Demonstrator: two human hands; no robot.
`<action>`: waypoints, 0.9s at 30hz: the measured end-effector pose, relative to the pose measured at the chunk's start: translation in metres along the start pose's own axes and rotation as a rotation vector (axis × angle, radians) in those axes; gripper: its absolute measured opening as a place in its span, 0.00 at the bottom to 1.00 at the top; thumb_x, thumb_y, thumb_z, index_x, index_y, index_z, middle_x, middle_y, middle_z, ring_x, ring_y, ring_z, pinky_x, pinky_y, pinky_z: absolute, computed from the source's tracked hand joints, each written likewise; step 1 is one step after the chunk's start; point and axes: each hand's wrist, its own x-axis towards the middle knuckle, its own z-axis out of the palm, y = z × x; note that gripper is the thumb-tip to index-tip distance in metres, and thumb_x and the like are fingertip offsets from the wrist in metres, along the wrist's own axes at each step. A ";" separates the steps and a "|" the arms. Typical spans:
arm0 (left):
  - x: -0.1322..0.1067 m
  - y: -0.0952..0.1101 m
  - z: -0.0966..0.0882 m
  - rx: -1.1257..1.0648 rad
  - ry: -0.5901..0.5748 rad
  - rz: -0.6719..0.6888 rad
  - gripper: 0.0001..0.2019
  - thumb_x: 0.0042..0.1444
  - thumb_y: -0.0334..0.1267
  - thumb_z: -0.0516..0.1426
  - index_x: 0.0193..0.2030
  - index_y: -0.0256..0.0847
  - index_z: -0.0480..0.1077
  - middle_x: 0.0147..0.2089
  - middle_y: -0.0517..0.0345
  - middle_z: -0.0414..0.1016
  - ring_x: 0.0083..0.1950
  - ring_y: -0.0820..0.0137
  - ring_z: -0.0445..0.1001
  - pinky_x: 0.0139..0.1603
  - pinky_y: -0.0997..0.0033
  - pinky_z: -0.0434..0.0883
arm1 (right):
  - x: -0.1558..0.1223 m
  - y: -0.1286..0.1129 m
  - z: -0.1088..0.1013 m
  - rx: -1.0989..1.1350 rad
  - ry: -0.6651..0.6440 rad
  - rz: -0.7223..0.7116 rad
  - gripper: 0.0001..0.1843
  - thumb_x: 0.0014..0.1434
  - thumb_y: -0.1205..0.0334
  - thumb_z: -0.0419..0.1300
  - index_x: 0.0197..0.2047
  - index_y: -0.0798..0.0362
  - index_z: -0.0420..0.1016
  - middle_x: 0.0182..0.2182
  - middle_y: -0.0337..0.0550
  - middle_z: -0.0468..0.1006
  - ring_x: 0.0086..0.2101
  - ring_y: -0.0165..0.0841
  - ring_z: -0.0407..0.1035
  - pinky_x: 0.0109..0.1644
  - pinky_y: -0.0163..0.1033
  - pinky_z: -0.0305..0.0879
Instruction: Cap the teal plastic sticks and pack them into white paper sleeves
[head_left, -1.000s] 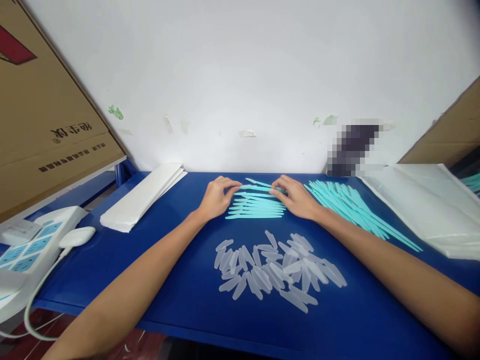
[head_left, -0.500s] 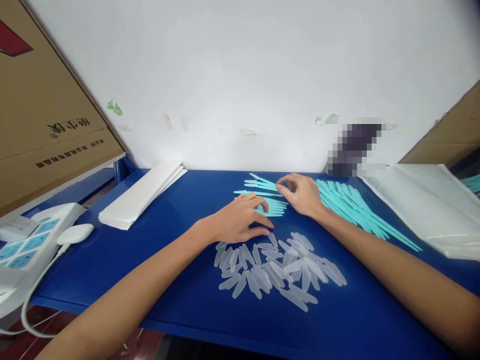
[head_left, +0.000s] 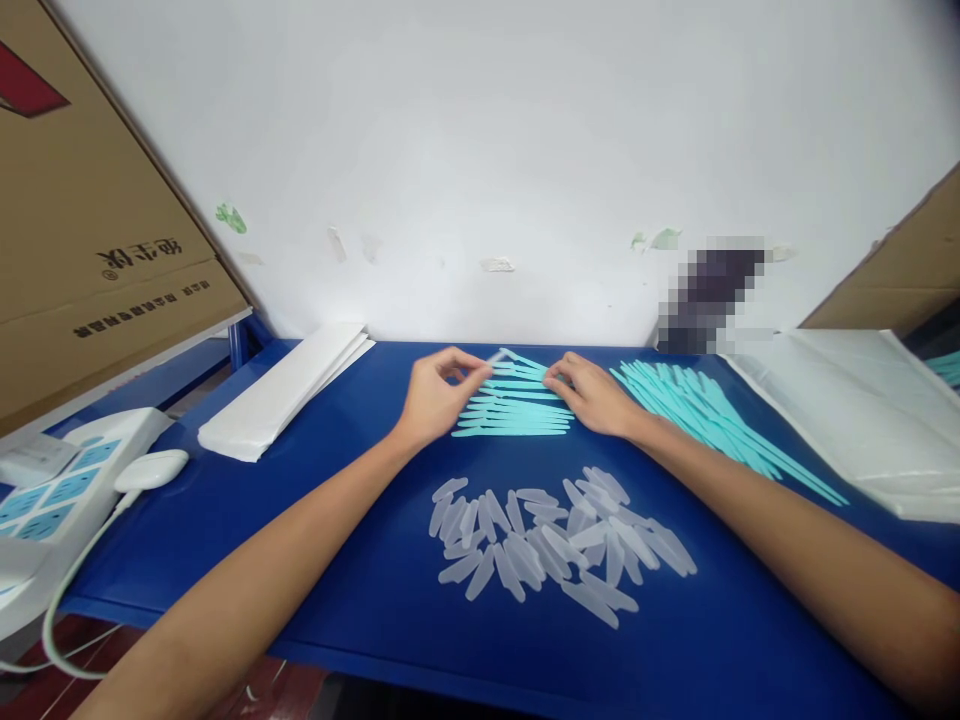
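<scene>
A small stack of teal plastic sticks [head_left: 514,408] lies side by side at the far middle of the blue table [head_left: 360,560]. My left hand [head_left: 433,395] is at its left end, fingers pinched on a clear cap at the tip of the top stick. At the stack's right end my right hand [head_left: 592,395] pinches the same stick. A heap of several clear plastic caps [head_left: 559,540] lies nearer me, between my forearms.
A larger fan of teal sticks [head_left: 712,420] lies to the right, beside white sheets [head_left: 855,410]. A stack of white bags [head_left: 281,395] lies far left. A white device with a cable [head_left: 67,480] and cardboard boxes [head_left: 90,230] stand at the left.
My left hand went down to the clear caps, then came back up to the left end of the teal stack with a cap. My right hand stayed at the right end.
</scene>
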 end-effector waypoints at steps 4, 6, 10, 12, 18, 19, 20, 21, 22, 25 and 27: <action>0.015 -0.030 -0.015 -0.144 0.250 -0.186 0.21 0.51 0.43 0.66 0.50 0.37 0.75 0.37 0.54 0.82 0.38 0.67 0.78 0.40 0.68 0.73 | -0.002 -0.004 -0.002 -0.028 0.066 0.018 0.16 0.72 0.52 0.44 0.40 0.50 0.67 0.39 0.46 0.74 0.40 0.40 0.68 0.47 0.47 0.56; 0.018 -0.040 -0.019 -0.157 0.267 -0.253 0.25 0.51 0.44 0.65 0.55 0.36 0.73 0.38 0.53 0.81 0.37 0.68 0.77 0.37 0.70 0.72 | -0.003 -0.005 -0.002 -0.040 0.091 0.017 0.16 0.72 0.53 0.43 0.40 0.50 0.65 0.38 0.45 0.75 0.39 0.39 0.68 0.48 0.48 0.54; 0.019 -0.046 -0.021 -0.235 0.261 -0.336 0.23 0.48 0.48 0.66 0.48 0.36 0.75 0.43 0.48 0.81 0.42 0.65 0.79 0.38 0.70 0.72 | -0.003 -0.006 -0.001 -0.048 0.123 0.012 0.15 0.72 0.53 0.43 0.40 0.49 0.64 0.38 0.46 0.75 0.39 0.40 0.67 0.47 0.48 0.54; 0.018 -0.045 -0.020 -0.273 0.266 -0.347 0.22 0.47 0.49 0.67 0.45 0.37 0.75 0.45 0.47 0.81 0.45 0.64 0.80 0.40 0.70 0.73 | -0.003 -0.006 -0.001 -0.055 0.147 0.018 0.15 0.72 0.52 0.43 0.39 0.49 0.65 0.39 0.48 0.75 0.42 0.43 0.66 0.46 0.48 0.55; 0.020 -0.045 -0.020 -0.231 0.288 -0.336 0.19 0.44 0.46 0.68 0.40 0.37 0.73 0.37 0.53 0.80 0.37 0.67 0.77 0.35 0.71 0.71 | -0.005 -0.009 -0.005 -0.015 0.192 0.013 0.14 0.72 0.52 0.44 0.41 0.49 0.65 0.41 0.49 0.72 0.41 0.41 0.68 0.45 0.46 0.60; 0.020 -0.045 -0.020 -0.249 0.273 -0.332 0.19 0.44 0.45 0.68 0.41 0.38 0.72 0.34 0.56 0.79 0.34 0.69 0.76 0.34 0.72 0.70 | -0.005 -0.011 -0.006 -0.010 0.186 0.016 0.14 0.72 0.52 0.43 0.41 0.49 0.65 0.42 0.48 0.72 0.40 0.40 0.68 0.44 0.45 0.60; 0.019 -0.045 -0.020 -0.268 0.255 -0.324 0.19 0.45 0.43 0.67 0.43 0.40 0.71 0.32 0.58 0.78 0.32 0.71 0.76 0.34 0.72 0.70 | -0.006 -0.012 -0.006 0.001 0.173 0.017 0.14 0.72 0.53 0.43 0.41 0.49 0.64 0.41 0.48 0.73 0.38 0.40 0.69 0.43 0.45 0.60; 0.019 -0.044 -0.020 -0.277 0.235 -0.315 0.19 0.45 0.41 0.67 0.43 0.40 0.71 0.31 0.61 0.78 0.31 0.72 0.75 0.33 0.73 0.70 | -0.006 -0.012 -0.007 0.019 0.150 0.018 0.13 0.72 0.53 0.43 0.41 0.48 0.63 0.38 0.47 0.73 0.36 0.39 0.68 0.42 0.44 0.60; 0.019 -0.043 -0.019 -0.273 0.216 -0.304 0.17 0.46 0.40 0.66 0.43 0.41 0.71 0.31 0.61 0.78 0.31 0.72 0.75 0.33 0.73 0.70 | -0.006 -0.013 -0.007 0.039 0.123 0.023 0.13 0.72 0.53 0.42 0.40 0.48 0.62 0.35 0.44 0.73 0.33 0.38 0.68 0.40 0.43 0.60; 0.017 -0.042 -0.018 -0.206 0.160 -0.298 0.11 0.50 0.41 0.63 0.39 0.39 0.77 0.35 0.55 0.81 0.36 0.68 0.78 0.35 0.71 0.71 | -0.006 -0.013 -0.007 0.070 0.085 0.045 0.13 0.72 0.52 0.41 0.41 0.47 0.61 0.26 0.38 0.69 0.26 0.36 0.64 0.35 0.41 0.57; 0.017 -0.042 -0.017 -0.170 0.125 -0.291 0.12 0.52 0.41 0.62 0.41 0.38 0.79 0.39 0.51 0.82 0.41 0.64 0.80 0.39 0.68 0.73 | -0.007 -0.013 -0.007 0.061 0.114 0.033 0.13 0.72 0.52 0.41 0.41 0.47 0.61 0.25 0.38 0.67 0.25 0.36 0.62 0.34 0.41 0.56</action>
